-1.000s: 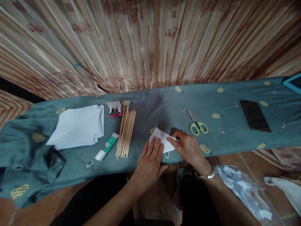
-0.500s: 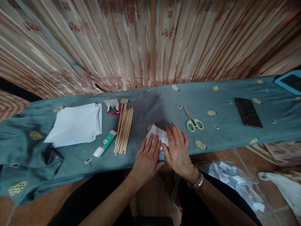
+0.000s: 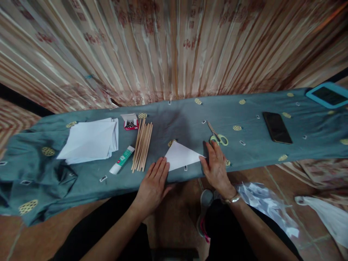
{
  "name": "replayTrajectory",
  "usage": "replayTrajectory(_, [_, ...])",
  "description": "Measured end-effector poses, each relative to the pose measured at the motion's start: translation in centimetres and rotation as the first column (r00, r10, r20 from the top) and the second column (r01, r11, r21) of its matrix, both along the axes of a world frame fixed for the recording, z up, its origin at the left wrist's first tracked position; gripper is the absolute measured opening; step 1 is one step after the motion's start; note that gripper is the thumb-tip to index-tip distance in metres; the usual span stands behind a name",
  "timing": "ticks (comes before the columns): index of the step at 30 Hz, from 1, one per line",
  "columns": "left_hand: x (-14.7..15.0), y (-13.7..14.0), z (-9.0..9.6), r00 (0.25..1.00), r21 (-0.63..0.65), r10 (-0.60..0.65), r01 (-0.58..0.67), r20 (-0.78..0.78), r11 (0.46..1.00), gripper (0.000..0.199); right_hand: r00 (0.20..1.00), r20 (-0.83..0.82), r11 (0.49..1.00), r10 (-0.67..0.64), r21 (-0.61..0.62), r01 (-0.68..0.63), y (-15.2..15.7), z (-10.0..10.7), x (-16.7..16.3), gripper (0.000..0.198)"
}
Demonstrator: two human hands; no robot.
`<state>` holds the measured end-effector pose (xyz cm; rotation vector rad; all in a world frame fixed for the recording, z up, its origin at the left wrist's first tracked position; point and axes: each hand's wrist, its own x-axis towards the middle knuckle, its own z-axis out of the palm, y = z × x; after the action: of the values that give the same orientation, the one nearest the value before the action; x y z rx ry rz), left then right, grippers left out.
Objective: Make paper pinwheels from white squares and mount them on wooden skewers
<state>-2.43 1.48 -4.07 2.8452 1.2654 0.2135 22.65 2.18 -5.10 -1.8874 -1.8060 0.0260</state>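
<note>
Near the front edge of the cloth-covered desk (image 3: pixel 255 145), a white paper triangle (image 3: pixel 184 157) lies flat between the person's two hands. The left hand (image 3: pixel 153 177) is spread flat with its fingers close together, gripping nothing, its fingertips at the triangle's left side. The right hand (image 3: pixel 214 165) is wide, thumb apart from the fingers; the thumb meets the pointed right tip, while the fingers reach toward the scissors (image 3: pixel 216 135) and partly cover one handle. Whether the thumb presses down or merely rests cannot be told.

With contact only at the ends, the paper could pivot or slide if one hand pushed harder, and any loose layer might lift in the middle. A careless sweep of the right fingers could knock the scissors askew. On the other side, the wooden sticks (image 3: pixel 143 146) lie just beside the left fingers, so a sideways nudge might set them rolling toward the glue stick (image 3: pixel 122 160).
</note>
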Motion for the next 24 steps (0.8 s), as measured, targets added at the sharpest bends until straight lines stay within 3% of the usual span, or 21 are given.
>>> replayTrajectory(10, [-3.6,-3.6,-0.9,0.994,0.078,0.074,-0.080,0.084,0.994,0.073,0.996,-0.071,0.995,0.063,0.086,-0.057,0.0,-0.7,0.8,0.042])
replayTrajectory(15, [-3.9,-4.4,-0.5,0.974,0.045,0.138,-0.148,0.180,0.988,0.073,0.998,-0.070,0.995,0.009,0.105,-0.002,0.3,0.5,0.9,0.042])
replayTrajectory(19, [-2.9,-4.1,0.0,0.931,-0.031,0.197,-0.197,0.308,0.980,0.072,0.993,-0.074,0.996,0.088,0.015,-0.087,0.7,1.6,0.1,0.044])
replayTrajectory(21, [-2.4,-3.9,0.1,0.908,-0.090,0.217,-0.198,0.357,0.976,0.071,0.977,-0.128,0.983,0.171,-0.051,-0.179,1.0,1.6,-0.4,0.045])
replayTrajectory(24, [-1.8,-3.8,0.0,0.871,-0.170,0.249,-0.194,0.422,0.966,0.067,0.953,-0.231,0.969,0.197,-0.102,-0.225,1.6,1.3,-0.9,0.035])
